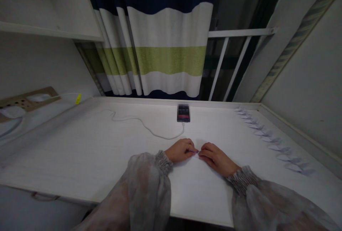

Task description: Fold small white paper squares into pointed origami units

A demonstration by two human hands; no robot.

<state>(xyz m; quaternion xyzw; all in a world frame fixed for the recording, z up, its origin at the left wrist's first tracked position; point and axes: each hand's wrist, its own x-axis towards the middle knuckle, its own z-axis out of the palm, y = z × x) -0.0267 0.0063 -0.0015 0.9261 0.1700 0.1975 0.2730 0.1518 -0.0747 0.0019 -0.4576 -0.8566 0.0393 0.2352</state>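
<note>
Close together over the desk, my two hands pinch a small piece of folded white paper [196, 155], which is mostly hidden by the fingers. My left hand [182, 150] is closed on its left side, thumb and fingertips pressed together. From the right, my right hand [217, 158] grips the other end with its fingertips. Along the right side of the desk runs a row of several small folded paper figures [275, 146], pointed and winged like paper cranes. Both my forearms rest in sheer grey sleeves with gathered cuffs.
A phone with a blurred screen [183, 113] leans at the back edge of the white desk [80, 159]. Its white cable [144, 126] trails left. A power strip [29, 101] is at the left wall; a striped curtain [171, 60] hangs behind.
</note>
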